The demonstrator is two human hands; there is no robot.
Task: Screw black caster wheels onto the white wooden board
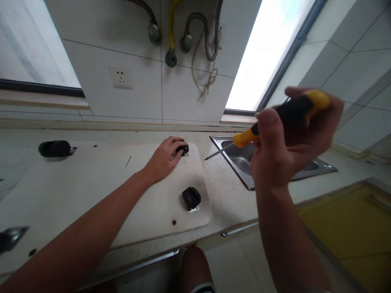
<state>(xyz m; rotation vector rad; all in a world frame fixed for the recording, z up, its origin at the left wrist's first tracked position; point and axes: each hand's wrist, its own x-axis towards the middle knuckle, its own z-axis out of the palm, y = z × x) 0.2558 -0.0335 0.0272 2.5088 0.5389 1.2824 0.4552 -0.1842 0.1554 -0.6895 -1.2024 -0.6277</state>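
Observation:
My right hand [281,146] is raised over the sink side, wrapped round the handle of a yellow and black screwdriver [242,138]. Its thin metal shaft points left and down, with the tip in the air near the white board's right edge. My left hand [165,158] grips a black caster wheel [182,149] at the far right corner of the white board [122,195]; the fingers cover part of it. A second black caster [191,198] sits on a metal plate at the near right corner, with a screw showing.
Another black caster [55,149] stands at the board's far left, and a partly cut-off one [12,238] at the near left. A steel sink [244,156] is set in the counter [226,203]. Hoses [198,18] and a wall socket [120,77] are behind.

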